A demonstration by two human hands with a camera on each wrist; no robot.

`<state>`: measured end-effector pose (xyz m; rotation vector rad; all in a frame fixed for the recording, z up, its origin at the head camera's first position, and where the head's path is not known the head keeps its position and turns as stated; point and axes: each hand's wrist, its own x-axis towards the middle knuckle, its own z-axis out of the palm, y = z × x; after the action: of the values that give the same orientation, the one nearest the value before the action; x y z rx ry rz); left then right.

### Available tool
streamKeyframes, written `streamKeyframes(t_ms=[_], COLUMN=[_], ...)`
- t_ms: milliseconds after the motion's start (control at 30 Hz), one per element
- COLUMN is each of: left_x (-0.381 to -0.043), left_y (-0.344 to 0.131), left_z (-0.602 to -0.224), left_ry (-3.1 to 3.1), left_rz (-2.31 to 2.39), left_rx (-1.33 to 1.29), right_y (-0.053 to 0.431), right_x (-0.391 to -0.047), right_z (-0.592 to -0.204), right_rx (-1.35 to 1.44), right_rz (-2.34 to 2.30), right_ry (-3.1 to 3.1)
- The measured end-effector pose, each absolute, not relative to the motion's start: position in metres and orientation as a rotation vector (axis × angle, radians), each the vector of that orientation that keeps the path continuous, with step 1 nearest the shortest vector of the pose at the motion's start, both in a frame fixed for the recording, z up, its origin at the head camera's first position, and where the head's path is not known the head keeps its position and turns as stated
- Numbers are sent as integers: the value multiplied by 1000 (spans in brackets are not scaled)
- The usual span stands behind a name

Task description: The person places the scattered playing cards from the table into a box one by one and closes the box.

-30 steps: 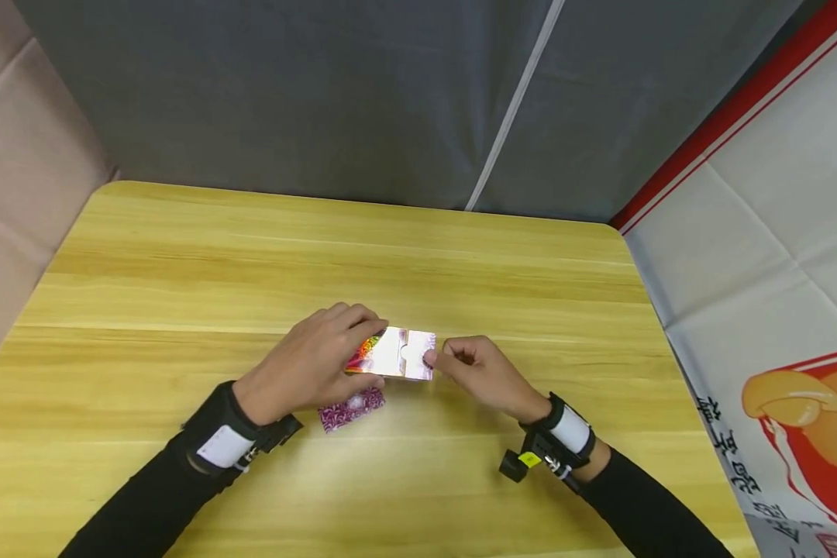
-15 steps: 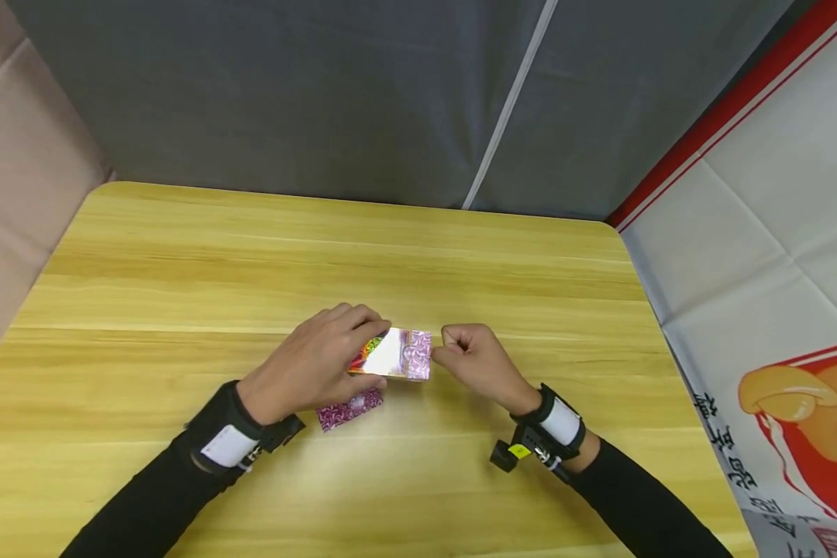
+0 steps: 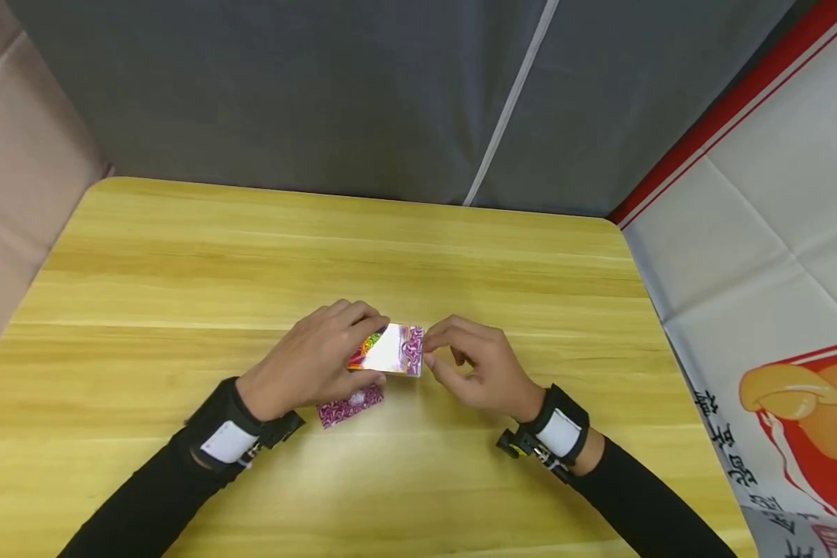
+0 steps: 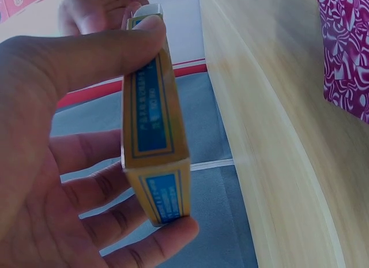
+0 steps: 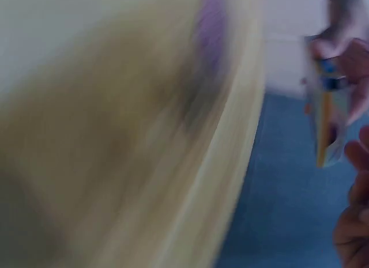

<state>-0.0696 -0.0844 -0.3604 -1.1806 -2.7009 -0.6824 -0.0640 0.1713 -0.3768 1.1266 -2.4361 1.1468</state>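
My left hand (image 3: 321, 353) grips a small cardboard box (image 3: 390, 349) by its long edges, thumb on the near one. The box has gold and blue narrow sides in the left wrist view and a purple-patterned right end in the head view. At that end is my right hand (image 3: 477, 364), its fingers bent, thumb and forefinger tips apart near the end edge. The right wrist view is blurred and shows the right fingers close to the box end. A purple-and-white patterned block (image 3: 351, 407) lies on the table below the left hand, partly hidden by it.
The wooden table (image 3: 251, 256) has rounded far corners. Beyond it hangs a grey curtain (image 3: 286, 101). On the right stands a white panel (image 3: 732, 263) with red trim and a printed picture; a pale panel (image 3: 28, 155) is on the left.
My right hand went from pinching at the box end, through a curled fist, to more spread fingers. The box end now looks purple rather than white and reaches less far right. The left hand stays.
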Motion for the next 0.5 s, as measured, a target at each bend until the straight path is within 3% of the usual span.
streamKeyframes(t_ms=[200, 500], left_x=[-70, -69], left_y=[-84, -82], left_z=[-360, -360], left_ry=[-2700, -2702], left_rz=[-673, -638], left_rx=[-1191, -1201], right_y=[171, 165], right_x=[-66, -68], right_z=[-373, -370], right_rx=[1293, 1372], right_rz=[658, 411], right_ry=[-2387, -2465])
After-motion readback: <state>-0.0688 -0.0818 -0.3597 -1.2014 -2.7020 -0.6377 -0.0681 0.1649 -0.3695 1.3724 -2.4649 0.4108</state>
